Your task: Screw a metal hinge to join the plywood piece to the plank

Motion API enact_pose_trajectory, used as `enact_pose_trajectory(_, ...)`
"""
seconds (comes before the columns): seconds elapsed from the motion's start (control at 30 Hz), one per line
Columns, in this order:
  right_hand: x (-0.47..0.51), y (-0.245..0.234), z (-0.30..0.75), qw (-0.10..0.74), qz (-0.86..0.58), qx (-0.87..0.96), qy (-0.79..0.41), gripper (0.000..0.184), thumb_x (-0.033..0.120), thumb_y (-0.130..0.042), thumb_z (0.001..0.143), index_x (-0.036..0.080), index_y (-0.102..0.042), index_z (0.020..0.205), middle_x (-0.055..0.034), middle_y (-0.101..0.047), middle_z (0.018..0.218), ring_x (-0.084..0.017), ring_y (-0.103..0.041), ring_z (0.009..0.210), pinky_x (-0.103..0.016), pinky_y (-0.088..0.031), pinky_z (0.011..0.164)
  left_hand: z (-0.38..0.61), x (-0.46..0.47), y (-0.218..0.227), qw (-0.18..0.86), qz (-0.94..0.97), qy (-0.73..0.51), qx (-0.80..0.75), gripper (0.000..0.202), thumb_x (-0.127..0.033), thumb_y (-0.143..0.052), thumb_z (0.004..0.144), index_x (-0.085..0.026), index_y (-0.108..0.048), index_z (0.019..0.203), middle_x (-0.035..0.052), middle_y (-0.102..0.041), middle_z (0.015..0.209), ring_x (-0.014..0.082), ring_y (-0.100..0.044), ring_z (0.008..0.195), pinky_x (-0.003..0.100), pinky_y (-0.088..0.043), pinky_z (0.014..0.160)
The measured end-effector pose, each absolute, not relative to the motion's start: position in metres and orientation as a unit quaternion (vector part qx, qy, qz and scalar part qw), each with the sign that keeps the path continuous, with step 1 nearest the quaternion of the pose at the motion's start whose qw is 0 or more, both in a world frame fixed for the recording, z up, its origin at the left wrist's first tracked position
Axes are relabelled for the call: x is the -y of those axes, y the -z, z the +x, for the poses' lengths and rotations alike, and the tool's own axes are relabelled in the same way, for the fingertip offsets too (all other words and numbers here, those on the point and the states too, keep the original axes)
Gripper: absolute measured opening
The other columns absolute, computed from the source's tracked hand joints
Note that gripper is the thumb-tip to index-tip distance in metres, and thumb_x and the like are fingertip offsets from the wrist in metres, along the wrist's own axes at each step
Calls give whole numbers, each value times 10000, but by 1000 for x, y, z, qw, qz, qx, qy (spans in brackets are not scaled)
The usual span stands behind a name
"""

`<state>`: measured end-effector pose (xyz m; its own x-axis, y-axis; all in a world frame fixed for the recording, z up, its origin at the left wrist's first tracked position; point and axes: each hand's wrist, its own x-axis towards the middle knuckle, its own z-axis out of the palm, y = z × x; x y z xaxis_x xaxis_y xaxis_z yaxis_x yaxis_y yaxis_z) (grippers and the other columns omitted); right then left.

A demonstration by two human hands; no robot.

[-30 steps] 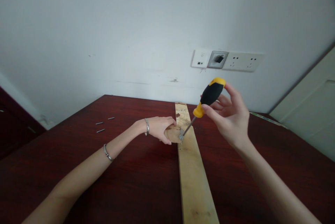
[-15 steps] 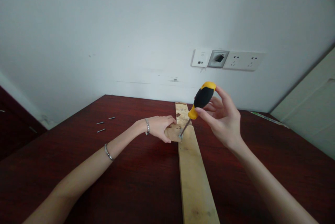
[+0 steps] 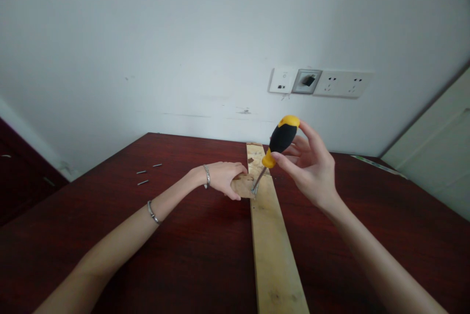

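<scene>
A long pale wooden plank [image 3: 271, 235] lies on the dark red table [image 3: 183, 235], running away from me. My left hand [image 3: 223, 178] is closed on a small wooden block [image 3: 243, 187] pressed against the plank's left edge. My right hand [image 3: 310, 167] grips the black and yellow handle of a screwdriver [image 3: 279, 139] with fingertips. The screwdriver tilts, and its tip rests on a small metal bracket [image 3: 253, 189] where the block meets the plank.
Three loose screws [image 3: 143, 176] lie on the table at the far left. Wall sockets [image 3: 321, 82] sit on the white wall behind. A pale cabinet door [image 3: 436, 157] stands at the right, and a dark cabinet [image 3: 14, 172] at the left.
The right hand and screwdriver handle have dropped lower and shifted left, standing the tool more upright on the bracket. The left hand stays on the block.
</scene>
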<state>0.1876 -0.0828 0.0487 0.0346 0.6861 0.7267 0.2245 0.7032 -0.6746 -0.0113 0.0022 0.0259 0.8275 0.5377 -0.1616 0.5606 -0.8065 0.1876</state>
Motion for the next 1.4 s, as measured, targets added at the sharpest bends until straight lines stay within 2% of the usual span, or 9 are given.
enact_pose_trajectory(0.27, 85, -50, 188, 634, -327, 673, -196, 702, 329, -697, 765, 344, -357, 1379, -58, -608, 1165, -210, -645, 953, -370, -603, 737, -11, -3, -27, 109, 952, 43, -284, 695, -541, -711, 625, -140, -540, 1167, 95, -635, 1127, 238, -622, 932, 288, -455, 776)
enact_pose_trajectory(0.6, 84, -51, 191, 633, -317, 677, -200, 709, 333, -697, 766, 335, -354, 1386, -68, -597, 1203, -231, -647, 975, -394, -609, 736, -12, -6, -27, 128, 948, 46, -286, 622, -559, -690, 640, -147, -582, 1094, 62, -670, 991, 187, -628, 787, 247, -435, 665)
enact_pose_trajectory(0.8, 85, -53, 190, 631, -311, 681, -203, 699, 320, -694, 768, 335, -363, 1384, -63, -603, 1202, -223, -648, 965, -378, -607, 731, -11, -4, -29, 118, 950, 41, -287, 635, -559, -695, 635, -143, -581, 1100, 68, -666, 1014, 187, -627, 797, 245, -433, 672)
enact_pose_trajectory(0.87, 86, -54, 190, 625, -321, 682, -205, 736, 332, -694, 766, 343, -327, 1405, -67, -598, 1214, -220, -651, 950, -371, -609, 714, -10, -3, -29, 110, 952, 38, -284, 642, -565, -695, 631, -137, -581, 1096, 74, -663, 1024, 192, -627, 805, 248, -437, 679)
enact_pose_trajectory(0.97, 89, -56, 189, 615, -342, 678, -210, 835, 344, -676, 778, 367, -190, 1457, -73, -594, 1222, -217, -657, 929, -361, -608, 689, -10, -3, -28, 100, 955, 35, -278, 639, -566, -691, 636, -141, -577, 1099, 75, -660, 1034, 202, -629, 829, 255, -442, 699)
enact_pose_trajectory(1.07, 92, -60, 190, 609, -349, 679, -216, 867, 323, -644, 797, 387, -102, 1470, -70, -594, 1215, -221, -657, 950, -364, -601, 718, -9, -3, -27, 84, 958, 40, -272, 663, -569, -695, 632, -138, -563, 1118, 85, -656, 1048, 224, -631, 862, 275, -445, 728)
enact_pose_trajectory(1.2, 90, -62, 191, 585, -362, 693, -216, 773, 303, -632, 796, 369, -207, 1438, -64, -602, 1136, -225, -660, 943, -368, -594, 736, -7, -1, -27, 57, 960, 54, -268, 709, -592, -697, 616, -138, -548, 1139, 98, -643, 1088, 250, -625, 904, 299, -448, 752)
enact_pose_trajectory(1.3, 85, -62, 192, 590, -380, 690, -177, 702, 331, -674, 762, 331, -324, 1370, -56, -593, 1076, -210, -660, 878, -335, -600, 675, -5, 2, -28, 45, 960, 66, -269, 700, -588, -694, 613, -144, -549, 1135, 97, -637, 1102, 255, -622, 916, 304, -450, 749)
enact_pose_trajectory(1.4, 78, -66, 194, 593, -402, 685, -136, 610, 355, -701, 739, 306, -429, 1283, -54, -572, 1101, -182, -648, 821, -289, -594, 602, -4, 3, -27, 40, 959, 69, -271, 691, -589, -690, 608, -149, -555, 1122, 94, -640, 1078, 253, -624, 900, 307, -452, 733)
